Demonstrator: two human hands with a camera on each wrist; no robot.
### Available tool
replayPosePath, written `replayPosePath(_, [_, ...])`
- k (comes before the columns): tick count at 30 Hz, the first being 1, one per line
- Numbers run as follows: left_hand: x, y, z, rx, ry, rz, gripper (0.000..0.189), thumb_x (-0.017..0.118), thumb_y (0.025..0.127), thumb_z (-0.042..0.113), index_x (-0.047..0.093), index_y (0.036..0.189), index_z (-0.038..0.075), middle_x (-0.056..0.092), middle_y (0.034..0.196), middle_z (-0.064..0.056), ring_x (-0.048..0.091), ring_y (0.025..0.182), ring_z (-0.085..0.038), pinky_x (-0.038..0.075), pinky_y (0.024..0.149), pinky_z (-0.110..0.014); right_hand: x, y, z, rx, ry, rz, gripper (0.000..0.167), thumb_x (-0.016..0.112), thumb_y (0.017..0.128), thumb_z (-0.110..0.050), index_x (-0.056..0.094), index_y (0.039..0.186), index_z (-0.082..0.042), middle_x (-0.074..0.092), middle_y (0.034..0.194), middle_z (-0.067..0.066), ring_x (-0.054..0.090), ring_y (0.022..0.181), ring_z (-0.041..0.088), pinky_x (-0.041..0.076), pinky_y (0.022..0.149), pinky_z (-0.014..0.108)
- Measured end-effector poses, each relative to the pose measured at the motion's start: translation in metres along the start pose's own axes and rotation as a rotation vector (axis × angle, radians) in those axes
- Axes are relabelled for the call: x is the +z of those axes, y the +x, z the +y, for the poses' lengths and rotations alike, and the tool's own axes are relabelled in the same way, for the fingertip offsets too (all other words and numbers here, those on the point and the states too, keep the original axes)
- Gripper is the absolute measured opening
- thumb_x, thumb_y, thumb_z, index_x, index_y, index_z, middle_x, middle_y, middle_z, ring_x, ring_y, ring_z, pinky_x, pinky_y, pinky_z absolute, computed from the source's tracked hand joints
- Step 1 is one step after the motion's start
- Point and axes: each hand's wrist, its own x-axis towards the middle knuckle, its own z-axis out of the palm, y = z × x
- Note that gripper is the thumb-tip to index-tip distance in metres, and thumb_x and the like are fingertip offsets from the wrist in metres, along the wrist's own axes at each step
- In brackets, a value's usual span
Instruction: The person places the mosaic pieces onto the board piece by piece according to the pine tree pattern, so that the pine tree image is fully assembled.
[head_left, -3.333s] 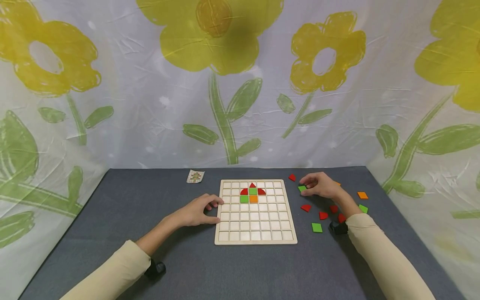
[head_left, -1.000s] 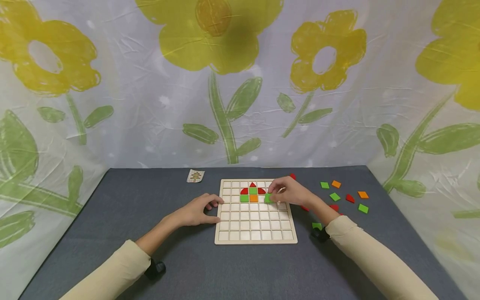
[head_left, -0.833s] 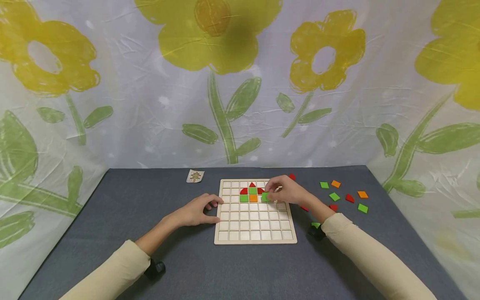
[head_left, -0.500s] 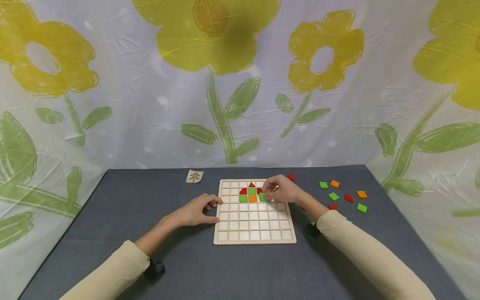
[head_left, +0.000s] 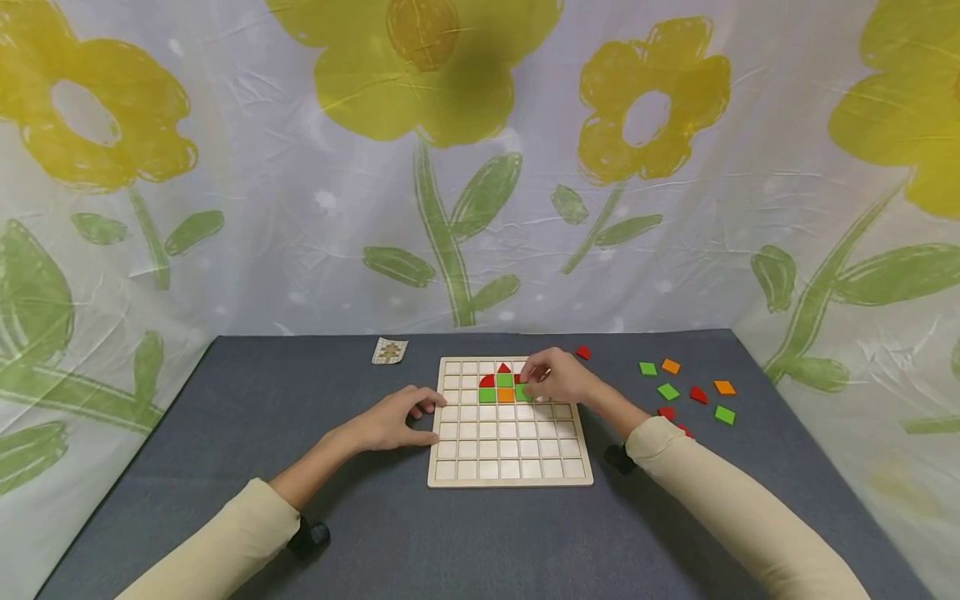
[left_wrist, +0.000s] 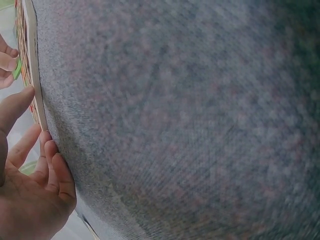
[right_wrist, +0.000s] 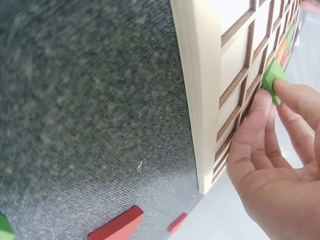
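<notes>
A pale wooden grid board lies on the table. My left hand rests at its left edge, fingertips touching the rim, fingers relaxed. My right hand is over the board's upper right part and pinches a green square tile between thumb and fingers; the tile looks tilted in the right wrist view. Left of it sit an orange square tile and another green square tile. Above are a red triangle tile, a green tile and a red curved tile. My right fingers partly hide a second red piece.
Loose green, orange and red tiles are scattered right of the board, among them an orange tile, a green tile and a red piece. A small patterned card lies behind the board to the left.
My right hand picked up the green tile from the right of the board, carried it left over the grid, and has shifted it slightly further left beside the orange tile. My left hand stays put.
</notes>
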Motion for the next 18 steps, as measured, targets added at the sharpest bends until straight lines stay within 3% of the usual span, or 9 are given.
replayPosePath(18, [-0.0007, 0.0008, -0.0029, 0.006, -0.008, -0.010, 0.051, 0.081, 0.091, 0.023, 0.059, 0.134, 0.005, 0.053, 0.113, -0.006, 0.056, 0.104, -0.027, 0.047, 0.092, -0.047, 0.0007, -0.0013, 0.0060, -0.037, 0.004, -0.017, 0.006, 0.074, 0.092, 0.001, 0.073, 0.097, 0.002, 0.066, 0.085, 0.007, 0.062, 0.081, 0.022, 0.055, 0.077, 0.035])
